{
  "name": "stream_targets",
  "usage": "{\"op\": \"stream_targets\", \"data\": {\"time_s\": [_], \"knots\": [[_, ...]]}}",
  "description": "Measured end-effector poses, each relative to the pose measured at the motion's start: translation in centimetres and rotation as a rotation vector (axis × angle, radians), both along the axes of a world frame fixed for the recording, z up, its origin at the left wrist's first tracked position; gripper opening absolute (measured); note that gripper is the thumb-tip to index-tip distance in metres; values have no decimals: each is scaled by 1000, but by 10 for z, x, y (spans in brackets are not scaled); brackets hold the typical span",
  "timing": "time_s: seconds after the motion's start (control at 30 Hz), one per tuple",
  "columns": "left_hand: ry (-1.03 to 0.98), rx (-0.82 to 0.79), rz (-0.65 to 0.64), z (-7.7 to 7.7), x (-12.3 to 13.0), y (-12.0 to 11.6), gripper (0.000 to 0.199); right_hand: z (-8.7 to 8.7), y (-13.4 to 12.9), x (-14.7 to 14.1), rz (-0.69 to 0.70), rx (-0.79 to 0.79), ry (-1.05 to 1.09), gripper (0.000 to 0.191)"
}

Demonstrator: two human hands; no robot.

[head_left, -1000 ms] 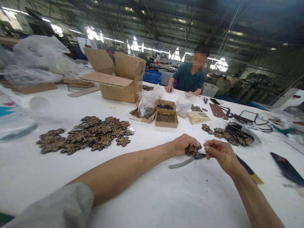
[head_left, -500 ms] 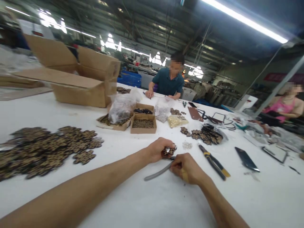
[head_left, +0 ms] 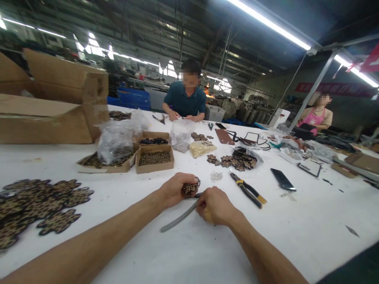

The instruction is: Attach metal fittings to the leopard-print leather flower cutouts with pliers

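Observation:
My left hand (head_left: pixel 177 189) is closed round a leopard-print flower-shaped patch (head_left: pixel 191 187) with dark edging, held up just over the table. Right beside it, my right hand (head_left: pixel 215 206) has its fingers pinched together at the inner end of grey-handled pliers (head_left: pixel 179 217). One long curved handle sticks out to the left, and a shorter grey part shows below the patch. The head of the pliers and anything small between my right fingertips are hidden by the fingers. Behind my hands is a little scatter of small shiny pieces (head_left: pixel 216 176).
Leopard-print patches (head_left: pixel 38 203) pile up at left; more (head_left: pixel 237 158) lie beyond. Small boxes (head_left: pixel 154 159) of metal bits stand ahead, near a large carton (head_left: pixel 53 126). Yellow-black pliers (head_left: pixel 248 190) and a phone (head_left: pixel 282 179) lie at right. A co-worker (head_left: pixel 186 98) sits opposite.
The camera view has swung to the right, so the table and boxes appear shifted left. My hands keep the same hold on the patch and the pliers.

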State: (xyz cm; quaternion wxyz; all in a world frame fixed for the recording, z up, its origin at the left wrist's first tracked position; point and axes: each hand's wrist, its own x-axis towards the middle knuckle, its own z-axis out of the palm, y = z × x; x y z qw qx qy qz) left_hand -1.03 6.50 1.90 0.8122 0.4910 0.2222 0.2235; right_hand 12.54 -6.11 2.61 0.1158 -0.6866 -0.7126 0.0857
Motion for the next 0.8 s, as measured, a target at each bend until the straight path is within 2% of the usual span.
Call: {"op": "stream_targets", "data": {"time_s": [0.3,0.8], "knots": [[-20,-13,-6,1,-1,1,10,-13,5,6,2,30,80,20],[-36,12,-4,2,-1,1,10,-7,3,2,10,-22,-4,14]]}}
